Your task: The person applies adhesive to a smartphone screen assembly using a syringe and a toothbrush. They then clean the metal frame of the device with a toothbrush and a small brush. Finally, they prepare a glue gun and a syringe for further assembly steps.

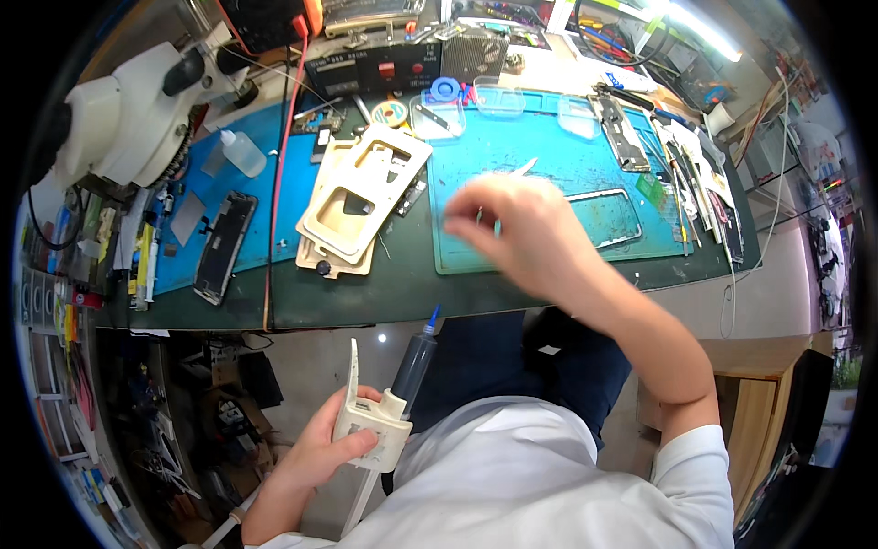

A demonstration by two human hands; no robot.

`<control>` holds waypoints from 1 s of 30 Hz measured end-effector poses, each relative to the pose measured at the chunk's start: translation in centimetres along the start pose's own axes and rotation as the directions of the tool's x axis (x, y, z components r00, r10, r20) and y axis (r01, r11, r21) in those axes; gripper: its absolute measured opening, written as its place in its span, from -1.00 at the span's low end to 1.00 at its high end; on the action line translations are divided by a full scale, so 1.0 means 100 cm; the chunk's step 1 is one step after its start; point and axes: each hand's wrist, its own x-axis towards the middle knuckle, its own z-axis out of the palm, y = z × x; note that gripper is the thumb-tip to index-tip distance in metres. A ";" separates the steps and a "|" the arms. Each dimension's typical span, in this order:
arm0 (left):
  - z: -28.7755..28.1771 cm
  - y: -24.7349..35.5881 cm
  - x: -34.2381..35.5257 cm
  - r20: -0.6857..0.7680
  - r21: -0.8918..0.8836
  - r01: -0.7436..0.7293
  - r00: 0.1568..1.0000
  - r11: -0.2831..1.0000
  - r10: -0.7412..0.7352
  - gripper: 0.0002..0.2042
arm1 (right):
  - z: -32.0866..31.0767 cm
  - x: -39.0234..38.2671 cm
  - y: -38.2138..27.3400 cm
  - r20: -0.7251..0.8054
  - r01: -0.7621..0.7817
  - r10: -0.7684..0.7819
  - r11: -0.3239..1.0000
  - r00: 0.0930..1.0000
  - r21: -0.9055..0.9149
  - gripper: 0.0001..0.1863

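My left hand [334, 444] is wrapped round a white dispensing gun [370, 439], held low in front of my lap. A syringe [413, 368] with dark contents and a blue tip [433, 317] sits in the gun, pointing up toward the table edge. My right hand [517, 224], slightly blurred, hovers over the blue mat [476, 256] with its fingers curled and pinched. What they hold, if anything, I cannot make out; a pale pointed tip [525, 167] shows just beyond the knuckles. Beside that hand lies a thin rectangular phone frame [631, 206], partly hidden by the wrist.
Left of the mat lie stacked beige trays [402, 178] and a dark phone part [227, 242]. A microscope [114, 123] and a squeeze bottle [243, 154] stand further left. Clear plastic boxes [498, 101] line the back. Tools and an opened phone [624, 137] crowd the right.
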 end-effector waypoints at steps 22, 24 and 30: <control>-0.005 -0.019 -0.004 -0.043 0.087 -0.079 0.996 0.993 0.083 -0.38 | 0.037 -0.056 -0.018 -0.054 0.102 -0.099 0.992 0.994 0.068 -0.87; -0.006 -0.020 -0.004 -0.042 0.087 -0.081 0.995 0.993 0.085 -0.38 | 0.038 -0.056 -0.018 -0.062 0.107 -0.103 0.992 0.993 0.061 -0.87; -0.006 -0.021 -0.004 -0.038 0.079 -0.077 0.996 0.994 0.080 -0.38 | 0.038 -0.056 -0.016 -0.055 0.102 -0.099 0.993 0.994 0.067 -0.88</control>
